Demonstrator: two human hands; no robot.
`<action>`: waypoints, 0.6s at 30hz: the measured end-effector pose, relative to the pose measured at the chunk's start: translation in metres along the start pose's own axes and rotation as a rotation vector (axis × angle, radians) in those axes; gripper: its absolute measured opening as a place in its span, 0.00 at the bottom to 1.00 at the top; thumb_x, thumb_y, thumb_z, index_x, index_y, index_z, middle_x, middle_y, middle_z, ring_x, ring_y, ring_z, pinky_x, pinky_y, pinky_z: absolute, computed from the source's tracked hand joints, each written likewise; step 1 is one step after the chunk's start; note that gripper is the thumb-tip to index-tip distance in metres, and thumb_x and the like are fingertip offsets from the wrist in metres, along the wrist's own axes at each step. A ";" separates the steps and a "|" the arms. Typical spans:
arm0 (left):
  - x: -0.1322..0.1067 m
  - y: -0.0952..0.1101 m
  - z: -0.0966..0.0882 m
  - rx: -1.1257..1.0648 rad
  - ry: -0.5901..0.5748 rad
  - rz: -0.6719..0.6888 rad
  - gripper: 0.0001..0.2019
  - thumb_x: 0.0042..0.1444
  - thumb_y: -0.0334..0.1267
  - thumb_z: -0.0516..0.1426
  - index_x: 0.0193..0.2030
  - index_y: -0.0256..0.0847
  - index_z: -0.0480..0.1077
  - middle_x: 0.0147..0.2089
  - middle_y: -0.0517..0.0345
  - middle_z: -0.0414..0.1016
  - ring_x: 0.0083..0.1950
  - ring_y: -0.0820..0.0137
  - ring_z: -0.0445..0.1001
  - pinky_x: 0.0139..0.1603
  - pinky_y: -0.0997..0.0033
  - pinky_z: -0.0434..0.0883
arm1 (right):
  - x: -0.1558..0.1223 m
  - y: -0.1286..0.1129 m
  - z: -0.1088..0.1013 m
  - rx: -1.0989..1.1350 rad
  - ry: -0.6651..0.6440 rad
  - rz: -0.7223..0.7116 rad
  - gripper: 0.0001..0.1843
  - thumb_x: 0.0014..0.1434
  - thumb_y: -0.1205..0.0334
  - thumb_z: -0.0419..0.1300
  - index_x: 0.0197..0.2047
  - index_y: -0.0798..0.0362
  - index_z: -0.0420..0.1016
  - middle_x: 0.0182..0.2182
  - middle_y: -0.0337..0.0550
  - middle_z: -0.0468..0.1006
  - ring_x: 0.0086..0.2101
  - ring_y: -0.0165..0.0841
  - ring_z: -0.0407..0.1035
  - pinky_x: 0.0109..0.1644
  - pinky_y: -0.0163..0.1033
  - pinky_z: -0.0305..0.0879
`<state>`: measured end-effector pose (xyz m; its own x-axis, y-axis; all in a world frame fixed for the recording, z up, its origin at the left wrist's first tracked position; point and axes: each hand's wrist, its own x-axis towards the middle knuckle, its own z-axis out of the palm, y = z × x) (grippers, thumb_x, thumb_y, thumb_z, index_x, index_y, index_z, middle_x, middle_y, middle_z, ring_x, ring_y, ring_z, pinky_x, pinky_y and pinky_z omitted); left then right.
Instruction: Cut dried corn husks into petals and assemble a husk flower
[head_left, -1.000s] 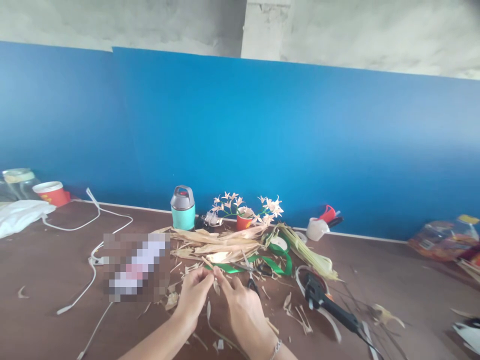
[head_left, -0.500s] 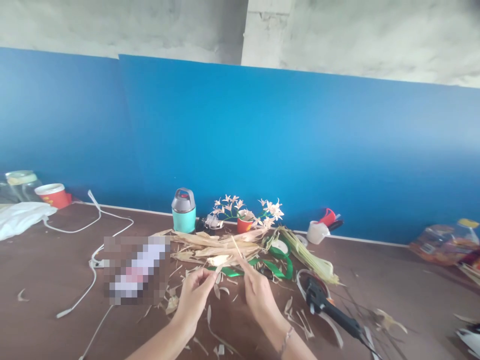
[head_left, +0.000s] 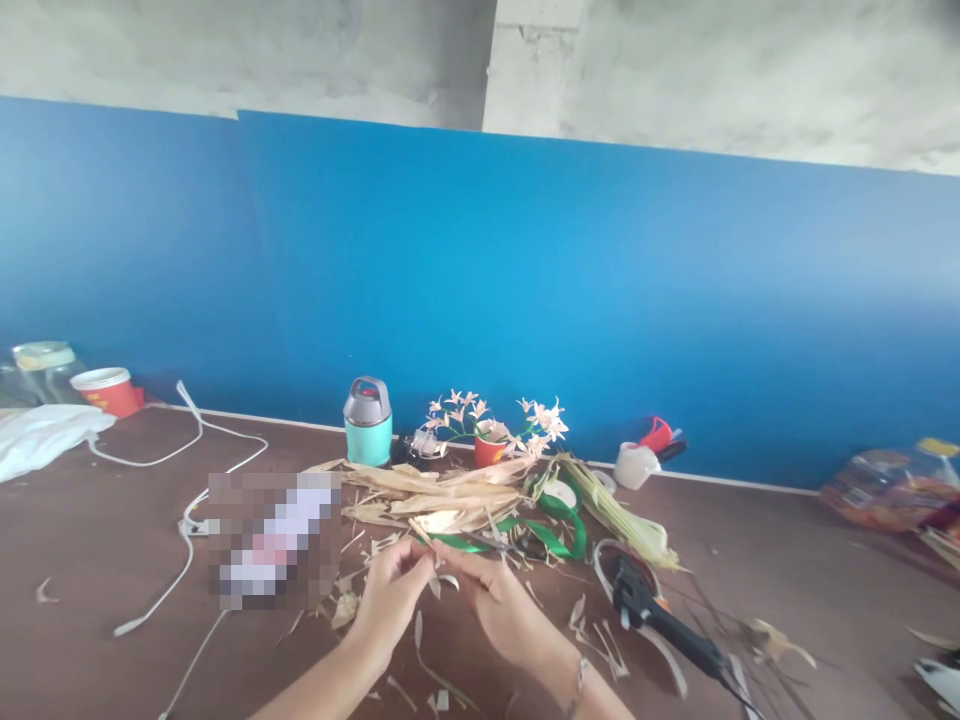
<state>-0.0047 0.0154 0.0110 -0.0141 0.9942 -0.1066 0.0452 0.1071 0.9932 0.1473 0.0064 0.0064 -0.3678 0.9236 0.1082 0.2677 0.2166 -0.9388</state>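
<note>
In the head view my left hand [head_left: 394,595] is closed, thumb and forefinger pinched on a small pale piece of dried corn husk. My right hand [head_left: 506,605] reaches in from the right, fingertips pressed against the left ones. A thin husk strip [head_left: 421,532] sticks up and left from where the fingers meet; which hand bears it is hard to make out. Just beyond lie dried corn husks [head_left: 450,490] in a pile, and a green ribbon [head_left: 559,535]. Husk scraps [head_left: 607,645] are scattered around both hands on the brown table.
A black glue gun [head_left: 660,615] with a cord lies at right. Behind stand a turquoise flask [head_left: 368,440], a red cup [head_left: 490,450] with pale flowers [head_left: 541,425] and a white container [head_left: 634,465]. Greenish husks [head_left: 619,510] lie nearby. White cables [head_left: 184,575] run along the left.
My right hand has moved left and turned, bringing its fingertips against my left hand. The strip that pointed up from the right hand now slants left at the joined fingers. My left hand has barely moved.
</note>
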 end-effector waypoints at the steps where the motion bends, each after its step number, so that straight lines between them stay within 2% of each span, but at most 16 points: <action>1: 0.000 -0.001 0.001 -0.023 0.013 -0.017 0.09 0.42 0.40 0.54 0.16 0.41 0.62 0.17 0.66 0.60 0.23 0.73 0.58 0.26 0.75 0.54 | -0.001 0.001 0.002 -0.130 0.020 -0.089 0.27 0.56 0.73 0.47 0.56 0.48 0.68 0.37 0.44 0.79 0.40 0.35 0.71 0.49 0.41 0.66; 3: 0.001 -0.004 0.002 -0.074 0.033 -0.046 0.09 0.41 0.39 0.55 0.16 0.41 0.62 0.17 0.66 0.60 0.23 0.73 0.58 0.26 0.75 0.54 | -0.003 0.003 0.007 -0.395 0.046 -0.159 0.33 0.52 0.78 0.46 0.60 0.47 0.63 0.46 0.46 0.77 0.46 0.36 0.70 0.51 0.41 0.65; 5: 0.002 -0.007 0.003 -0.129 0.043 -0.078 0.09 0.41 0.40 0.55 0.16 0.40 0.62 0.17 0.66 0.61 0.23 0.73 0.59 0.26 0.75 0.56 | -0.005 0.006 0.012 -0.668 0.051 -0.120 0.40 0.48 0.80 0.48 0.62 0.44 0.57 0.47 0.47 0.76 0.42 0.36 0.73 0.45 0.37 0.69; 8: 0.001 -0.007 0.003 -0.163 0.028 -0.110 0.11 0.42 0.43 0.57 0.17 0.40 0.63 0.17 0.65 0.62 0.24 0.72 0.61 0.27 0.74 0.58 | -0.004 0.011 0.014 -0.989 0.068 0.011 0.44 0.46 0.81 0.50 0.64 0.41 0.52 0.41 0.47 0.78 0.31 0.35 0.75 0.34 0.33 0.70; 10: -0.001 -0.003 0.002 -0.128 0.010 -0.086 0.12 0.43 0.44 0.57 0.17 0.40 0.64 0.18 0.64 0.63 0.25 0.72 0.61 0.28 0.74 0.58 | -0.002 0.013 0.008 -1.025 0.134 0.103 0.41 0.47 0.80 0.50 0.63 0.42 0.54 0.35 0.46 0.78 0.27 0.34 0.75 0.30 0.33 0.69; 12: -0.004 0.001 0.002 -0.081 -0.013 -0.057 0.12 0.44 0.44 0.58 0.18 0.40 0.65 0.19 0.64 0.64 0.26 0.71 0.62 0.29 0.74 0.58 | 0.001 0.012 -0.002 -0.852 0.258 0.111 0.34 0.53 0.77 0.48 0.62 0.46 0.58 0.33 0.47 0.78 0.29 0.34 0.74 0.34 0.34 0.69; 15: -0.006 0.006 0.001 -0.042 -0.038 -0.058 0.12 0.46 0.45 0.57 0.20 0.40 0.66 0.20 0.64 0.64 0.26 0.71 0.62 0.29 0.74 0.59 | 0.004 0.009 -0.010 -0.376 0.410 0.005 0.21 0.62 0.65 0.44 0.57 0.51 0.64 0.35 0.47 0.77 0.35 0.35 0.71 0.41 0.36 0.67; 18: -0.004 0.004 0.002 0.038 -0.057 0.008 0.12 0.47 0.44 0.56 0.19 0.40 0.65 0.19 0.64 0.64 0.25 0.71 0.62 0.29 0.74 0.59 | 0.005 0.006 -0.005 -0.016 0.354 0.039 0.18 0.60 0.53 0.51 0.45 0.55 0.71 0.26 0.41 0.73 0.27 0.32 0.66 0.33 0.34 0.64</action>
<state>-0.0028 0.0120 0.0156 0.0431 0.9938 -0.1026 0.0834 0.0988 0.9916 0.1510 0.0142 0.0028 -0.0260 0.9831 0.1814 0.2908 0.1810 -0.9395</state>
